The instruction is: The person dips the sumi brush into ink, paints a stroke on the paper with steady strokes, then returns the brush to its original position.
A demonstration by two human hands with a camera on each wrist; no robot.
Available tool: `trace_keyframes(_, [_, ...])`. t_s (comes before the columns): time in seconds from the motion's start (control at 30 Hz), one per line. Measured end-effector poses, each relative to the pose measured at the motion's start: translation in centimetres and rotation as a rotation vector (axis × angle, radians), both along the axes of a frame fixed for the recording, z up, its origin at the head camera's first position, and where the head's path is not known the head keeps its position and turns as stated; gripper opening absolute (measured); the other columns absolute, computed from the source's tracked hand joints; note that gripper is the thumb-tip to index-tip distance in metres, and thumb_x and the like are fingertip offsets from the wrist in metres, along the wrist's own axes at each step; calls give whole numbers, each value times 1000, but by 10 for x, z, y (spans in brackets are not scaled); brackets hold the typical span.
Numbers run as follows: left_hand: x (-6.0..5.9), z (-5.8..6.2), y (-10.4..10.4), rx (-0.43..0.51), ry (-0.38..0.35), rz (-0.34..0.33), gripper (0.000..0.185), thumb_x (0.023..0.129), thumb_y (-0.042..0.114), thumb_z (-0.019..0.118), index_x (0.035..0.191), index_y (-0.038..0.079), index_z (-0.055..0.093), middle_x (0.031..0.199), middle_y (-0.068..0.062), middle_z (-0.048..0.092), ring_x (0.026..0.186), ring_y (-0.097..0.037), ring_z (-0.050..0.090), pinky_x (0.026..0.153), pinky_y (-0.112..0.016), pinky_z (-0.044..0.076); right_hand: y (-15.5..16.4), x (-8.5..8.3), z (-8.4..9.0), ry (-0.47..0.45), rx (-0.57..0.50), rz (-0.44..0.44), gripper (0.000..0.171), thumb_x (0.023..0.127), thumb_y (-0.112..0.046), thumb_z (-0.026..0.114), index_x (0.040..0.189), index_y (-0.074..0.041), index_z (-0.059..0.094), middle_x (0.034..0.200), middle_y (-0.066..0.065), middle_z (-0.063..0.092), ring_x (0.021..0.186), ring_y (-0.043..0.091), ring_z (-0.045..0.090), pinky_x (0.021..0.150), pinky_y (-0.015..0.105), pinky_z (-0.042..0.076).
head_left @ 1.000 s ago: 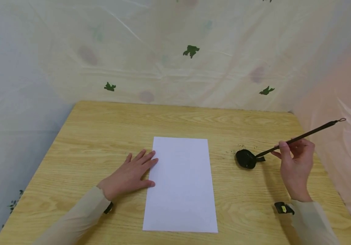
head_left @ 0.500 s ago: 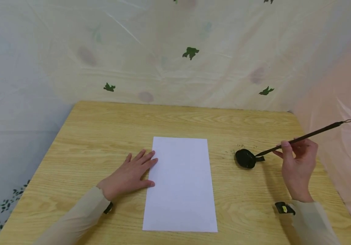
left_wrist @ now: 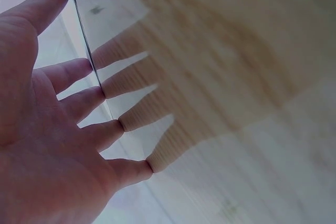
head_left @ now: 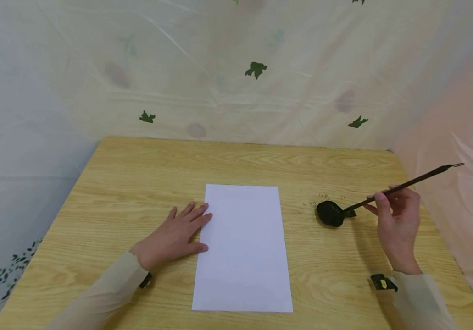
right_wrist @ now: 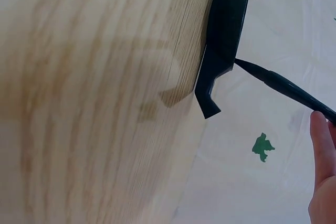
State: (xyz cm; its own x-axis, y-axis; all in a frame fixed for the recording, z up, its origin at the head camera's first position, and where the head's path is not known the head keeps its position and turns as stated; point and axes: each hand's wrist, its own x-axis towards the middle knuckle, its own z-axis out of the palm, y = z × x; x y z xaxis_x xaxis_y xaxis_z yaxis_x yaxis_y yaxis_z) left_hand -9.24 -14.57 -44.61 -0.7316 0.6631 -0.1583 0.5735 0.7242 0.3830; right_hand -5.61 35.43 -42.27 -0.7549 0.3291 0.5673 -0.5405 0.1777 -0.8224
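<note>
A white sheet of paper (head_left: pixel 243 247) lies upright in the middle of the wooden table (head_left: pixel 137 183). My left hand (head_left: pixel 174 236) rests flat on the table, fingers straight, touching the sheet's left edge; the left wrist view shows its spread fingers (left_wrist: pixel 79 103) pressed on the wood. My right hand (head_left: pixel 395 220) pinches a long dark brush (head_left: pixel 405 184) by its shaft. The brush tip dips into a small black ink dish (head_left: pixel 330 213), seen close up in the right wrist view as dish (right_wrist: pixel 226 30) with brush (right_wrist: pixel 283 85) entering it.
Ink specks (head_left: pixel 314 203) dot the wood around the dish. A pale plastic sheet with green leaf prints (head_left: pixel 256 69) hangs behind and on both sides of the table. The table's right edge runs close to my right hand.
The brush's far end swung slightly right and back again while its tip stayed in the dish. My right hand shifted a little. Left hand and paper have not moved.
</note>
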Motion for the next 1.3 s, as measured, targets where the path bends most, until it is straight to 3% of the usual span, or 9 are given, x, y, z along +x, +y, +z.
trace_keyframes(0.17, [0,0,0,0,-4,2,80,97,49,69,160,11,40,170,-9,24,157,-39,14,116,-74,16,1,0,-1,-12,46,-30,35,101,12,54,133,17,42,105,11,62,93,17,69,80,21,58])
trace_keyframes(0.4, [0,1,1,-4,-9,4,80,97,49,69,160,11,40,171,-9,24,157,-39,13,116,-73,16,0,3,1,-70,140,-117,30,102,3,57,131,5,51,104,5,62,92,12,70,80,21,58])
trace_keyframes(0.73, [0,2,0,-7,-10,5,79,97,49,69,161,11,40,171,-8,24,157,-39,14,116,-74,16,0,4,5,-58,93,-106,30,102,5,57,131,5,50,103,7,62,92,13,70,80,22,58])
trace_keyframes(0.97, [-1,2,-1,-1,3,-4,79,97,50,69,160,11,40,170,-10,25,157,-40,15,115,-75,17,1,4,7,17,-38,-13,34,99,12,57,131,11,47,103,14,62,92,19,70,79,24,59])
trace_keyframes(1.1, [-1,2,-1,3,12,-8,79,97,50,70,160,10,41,170,-10,26,156,-41,16,114,-75,18,1,5,3,14,-40,22,38,99,14,55,134,14,43,104,14,62,94,19,70,81,25,58])
trace_keyframes(1.3, [0,2,-1,-2,3,-5,79,97,50,69,160,11,41,170,-10,25,157,-40,16,115,-75,18,1,7,0,-9,-20,-2,35,100,12,55,133,11,46,102,13,63,93,18,70,80,24,58])
